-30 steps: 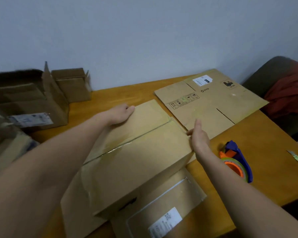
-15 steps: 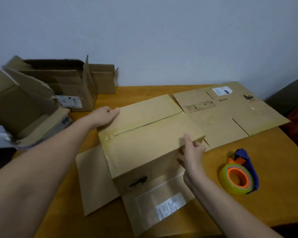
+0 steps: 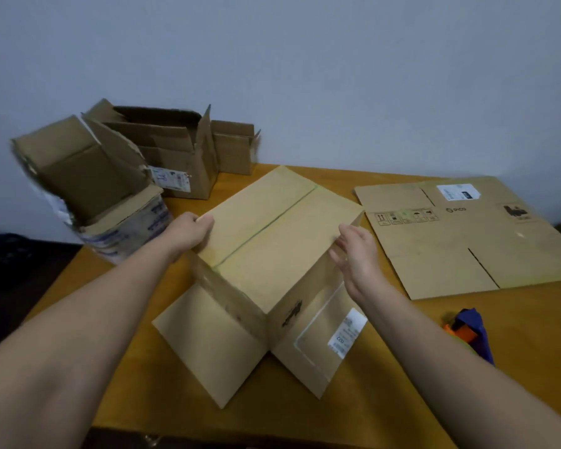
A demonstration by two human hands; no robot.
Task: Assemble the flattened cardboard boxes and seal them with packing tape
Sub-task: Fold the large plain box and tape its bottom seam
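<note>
The taped cardboard box [image 3: 272,241], on the table [image 3: 531,319], is gripped at its left edge by the left hand [image 3: 188,233]; the right hand [image 3: 357,254] is spread loose at its right corner. It is judged light and stiff, best held by 2 opposite edges.

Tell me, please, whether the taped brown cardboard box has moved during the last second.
Yes: the taped brown cardboard box shifted left, away from the flat cardboard sheet.

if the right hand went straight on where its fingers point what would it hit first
Most likely the assembled box: the right hand points open fingers up-left at the box's right end, close by. Whether they touch is unclear.
</note>
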